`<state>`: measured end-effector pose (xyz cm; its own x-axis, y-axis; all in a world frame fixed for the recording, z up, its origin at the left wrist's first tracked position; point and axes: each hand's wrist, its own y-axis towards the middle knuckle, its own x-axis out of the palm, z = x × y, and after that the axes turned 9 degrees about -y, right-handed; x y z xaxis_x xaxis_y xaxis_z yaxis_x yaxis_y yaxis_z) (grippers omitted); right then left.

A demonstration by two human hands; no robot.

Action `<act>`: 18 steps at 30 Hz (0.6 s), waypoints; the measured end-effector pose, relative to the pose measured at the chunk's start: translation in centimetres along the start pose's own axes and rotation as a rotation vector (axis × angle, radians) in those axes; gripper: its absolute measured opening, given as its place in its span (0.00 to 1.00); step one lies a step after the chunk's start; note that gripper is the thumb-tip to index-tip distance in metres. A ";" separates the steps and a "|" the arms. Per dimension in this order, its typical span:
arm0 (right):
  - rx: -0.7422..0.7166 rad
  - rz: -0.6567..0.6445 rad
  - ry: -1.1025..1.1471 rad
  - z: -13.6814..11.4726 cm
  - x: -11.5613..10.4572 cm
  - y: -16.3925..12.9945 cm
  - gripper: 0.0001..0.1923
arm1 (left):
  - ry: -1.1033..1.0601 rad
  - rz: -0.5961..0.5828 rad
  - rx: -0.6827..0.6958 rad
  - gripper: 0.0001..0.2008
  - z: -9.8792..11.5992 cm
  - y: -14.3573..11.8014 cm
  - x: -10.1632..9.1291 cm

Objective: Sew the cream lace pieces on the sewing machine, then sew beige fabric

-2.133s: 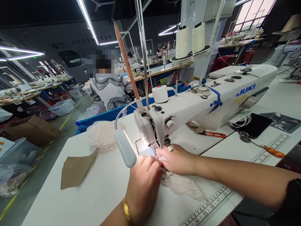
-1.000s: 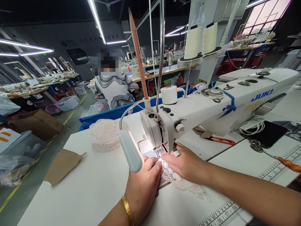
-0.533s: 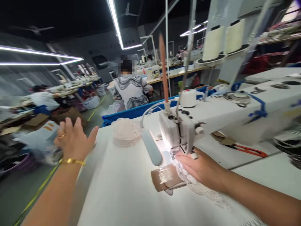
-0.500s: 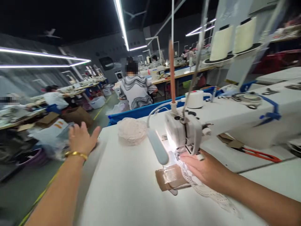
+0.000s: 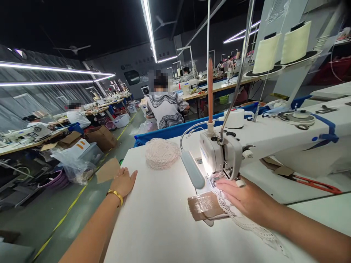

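— While the right hand point(image 5: 241, 199) lies flat on the lace strip point(image 5: 246, 223) near the table's point(image 5: 159, 223) front edge, where's the left?
— Left hand point(image 5: 124, 180) rests open at the table's left edge, gripping nothing, beside the brown paper piece point(image 5: 108, 170).

dark ceiling point(image 5: 90, 22) — strip lights point(image 5: 149, 27) | grey floor point(image 5: 41, 219), yellow line point(image 5: 64, 217) | worktable rows point(image 5: 216, 86) — cardboard boxes point(image 5: 101, 137)
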<state>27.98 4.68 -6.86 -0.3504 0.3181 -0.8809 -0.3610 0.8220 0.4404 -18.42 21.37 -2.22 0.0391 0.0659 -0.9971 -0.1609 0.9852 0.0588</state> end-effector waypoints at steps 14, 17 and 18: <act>-0.039 -0.084 0.051 -0.1 -1.8 1.1 0.15 | -0.221 0.203 0.896 0.20 10.5 -18.2 0.4; -0.039 -0.100 0.022 0.1 -1.8 1.2 0.13 | -0.370 0.123 1.117 0.12 14.8 -18.0 -1.7; -0.044 -0.110 0.007 0.2 -1.8 1.2 0.12 | -0.395 0.090 1.165 0.12 16.4 -17.7 -2.3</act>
<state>28.31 5.24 -4.80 -0.3120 0.2234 -0.9234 -0.4349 0.8305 0.3479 0.48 6.35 -0.19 0.4010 -0.0150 -0.9160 0.7885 0.5146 0.3368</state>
